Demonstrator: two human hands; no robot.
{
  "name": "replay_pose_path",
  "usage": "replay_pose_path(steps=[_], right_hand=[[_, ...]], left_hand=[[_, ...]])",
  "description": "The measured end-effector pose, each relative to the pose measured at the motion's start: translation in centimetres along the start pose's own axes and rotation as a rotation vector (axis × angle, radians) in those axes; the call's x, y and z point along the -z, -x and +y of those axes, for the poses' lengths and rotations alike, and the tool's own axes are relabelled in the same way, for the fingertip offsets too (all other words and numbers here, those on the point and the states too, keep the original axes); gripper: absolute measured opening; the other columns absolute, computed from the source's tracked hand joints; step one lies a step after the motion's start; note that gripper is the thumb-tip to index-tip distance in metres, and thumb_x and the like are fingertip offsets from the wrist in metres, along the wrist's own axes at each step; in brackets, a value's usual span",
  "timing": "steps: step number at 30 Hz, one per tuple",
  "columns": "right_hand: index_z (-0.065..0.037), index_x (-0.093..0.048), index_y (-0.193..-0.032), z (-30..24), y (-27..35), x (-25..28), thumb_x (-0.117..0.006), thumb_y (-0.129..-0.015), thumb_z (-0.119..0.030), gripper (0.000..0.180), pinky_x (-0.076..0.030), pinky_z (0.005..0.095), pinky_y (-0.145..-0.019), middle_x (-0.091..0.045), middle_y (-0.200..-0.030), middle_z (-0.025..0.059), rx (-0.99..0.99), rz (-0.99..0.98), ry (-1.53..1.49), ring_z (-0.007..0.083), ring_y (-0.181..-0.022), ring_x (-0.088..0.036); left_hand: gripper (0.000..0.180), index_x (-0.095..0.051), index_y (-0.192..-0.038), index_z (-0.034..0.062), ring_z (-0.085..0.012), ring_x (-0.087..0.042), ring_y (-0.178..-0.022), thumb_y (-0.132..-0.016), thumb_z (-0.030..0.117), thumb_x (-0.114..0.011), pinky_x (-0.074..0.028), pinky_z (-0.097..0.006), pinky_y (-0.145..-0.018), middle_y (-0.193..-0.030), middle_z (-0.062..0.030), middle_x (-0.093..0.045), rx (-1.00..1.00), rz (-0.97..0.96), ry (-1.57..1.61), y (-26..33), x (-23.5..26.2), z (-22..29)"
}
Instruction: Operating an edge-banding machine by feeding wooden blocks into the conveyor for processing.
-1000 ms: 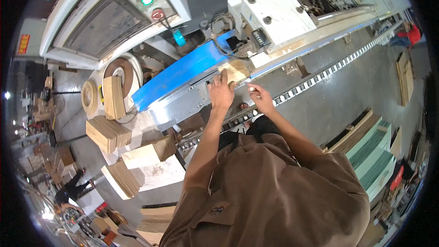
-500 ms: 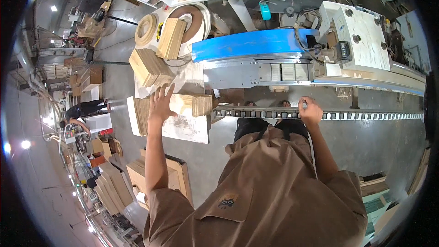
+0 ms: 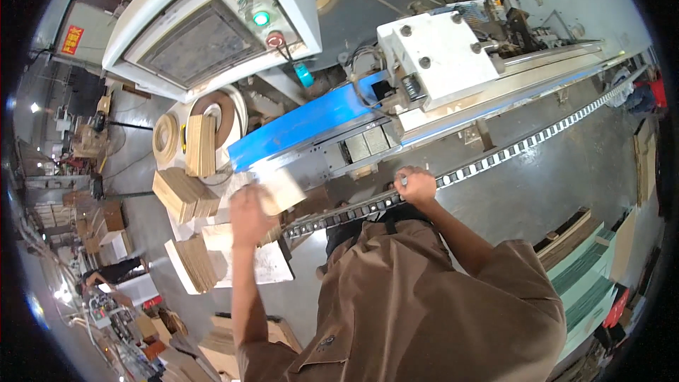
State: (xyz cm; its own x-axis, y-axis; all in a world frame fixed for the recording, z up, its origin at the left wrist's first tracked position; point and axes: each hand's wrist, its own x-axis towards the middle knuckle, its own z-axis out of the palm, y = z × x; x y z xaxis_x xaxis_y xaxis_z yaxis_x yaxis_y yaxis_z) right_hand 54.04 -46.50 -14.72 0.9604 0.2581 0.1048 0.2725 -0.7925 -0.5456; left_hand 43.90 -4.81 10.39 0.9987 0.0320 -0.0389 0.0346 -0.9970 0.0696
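Note:
My left hand (image 3: 252, 216) is closed on a pale rectangular wooden board (image 3: 283, 191), its thumb side against it. The board is a little blurred and tilted, at the left end of the machine's metal bed (image 3: 315, 164). Below it lie stacks of similar wooden boards (image 3: 194, 263) on a white table (image 3: 277, 267). My right hand (image 3: 416, 185) is curled at the roller rail (image 3: 375, 206); a small greyish spot shows between thumb and fingers, too small to name.
A blue machine guard (image 3: 304, 124) and white machine housing (image 3: 438, 60) stand ahead. A control panel (image 3: 205, 39) with a lit green button is at the upper left. More boards (image 3: 180, 194) and coiled edging rolls (image 3: 164, 138) stand left. A person (image 3: 113, 274) works far left.
My left hand, open over the stack before, now has a board raised toward the machine bed. The view has turned, bringing the control panel in. My right hand stays curled at the rail.

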Motion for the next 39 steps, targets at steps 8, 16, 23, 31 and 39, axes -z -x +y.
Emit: replay_pose_path(steps=[8,16,23,31,39], right_hand=[[-0.02,-0.076,-0.118,-1.0,-0.9,2.2,-0.066,-0.094,-0.041,0.034,-0.059,0.0472,-0.078,-0.077,-0.087,0.0123,-0.105,-0.167,-0.156,0.0341,-0.084,-0.074],[-0.002,-0.052,-0.147,-5.3,-3.7,0.7,-0.067,-0.104,-0.032,0.054,-0.058,0.0371,-0.096,-0.071,-0.128,0.0126,-0.654,-0.527,-1.312,0.0254,-0.116,-0.071],[-0.013,-0.056,-0.127,-8.8,-4.7,-1.2,-0.065,-0.105,-0.027,0.028,-0.051,0.0397,-0.111,-0.063,-0.138,0.0055,-0.925,-0.586,-1.718,0.0254,-0.131,-0.061],[-0.005,-0.051,-0.136,-11.4,-4.1,-0.9,-0.069,-0.103,-0.027,0.044,-0.048,0.0398,-0.111,-0.062,-0.137,0.0093,-0.904,-0.443,-1.631,0.0255,-0.133,-0.059],[-0.007,-0.045,-0.15,-12.3,-4.2,-1.5,-0.068,-0.103,-0.016,0.053,-0.047,0.0411,-0.117,-0.062,-0.137,0.0108,-0.891,-0.427,-1.766,0.0235,-0.13,-0.062]], left_hand=[[0.086,-0.056,-0.142,0.0089,-0.0324,-0.054,-0.128,-0.071,0.047,-0.087,-0.038,-0.054,-0.109,-0.136,-0.0128,-0.059,-0.173,0.028,-0.003,-9.1,-15.3,7.9],[0.058,-0.064,-0.136,0.0111,-0.0335,-0.054,-0.128,-0.089,0.043,-0.077,-0.037,-0.056,-0.112,-0.137,-0.0118,-0.059,-0.021,0.227,0.016,-8.8,-21.4,8.5],[0.055,-0.059,-0.145,0.0101,-0.0394,-0.049,-0.137,-0.097,0.035,-0.071,-0.035,-0.057,-0.117,-0.148,-0.0146,-0.055,-0.131,0.274,0.135,-8.5,-19.1,8.2],[0.042,-0.069,-0.133,0.0132,-0.0373,-0.048,-0.144,-0.091,0.016,-0.071,-0.034,-0.055,-0.123,-0.159,-0.0068,-0.052,-0.105,0.168,0.188,-8.2,-19.0,6.2],[0.053,-0.065,-0.139,0.0103,-0.0391,-0.049,-0.144,-0.087,0.012,-0.07,-0.032,-0.058,-0.122,-0.159,-0.0099,-0.053,-0.198,0.185,0.191,-8.3,-21.0,5.1]])
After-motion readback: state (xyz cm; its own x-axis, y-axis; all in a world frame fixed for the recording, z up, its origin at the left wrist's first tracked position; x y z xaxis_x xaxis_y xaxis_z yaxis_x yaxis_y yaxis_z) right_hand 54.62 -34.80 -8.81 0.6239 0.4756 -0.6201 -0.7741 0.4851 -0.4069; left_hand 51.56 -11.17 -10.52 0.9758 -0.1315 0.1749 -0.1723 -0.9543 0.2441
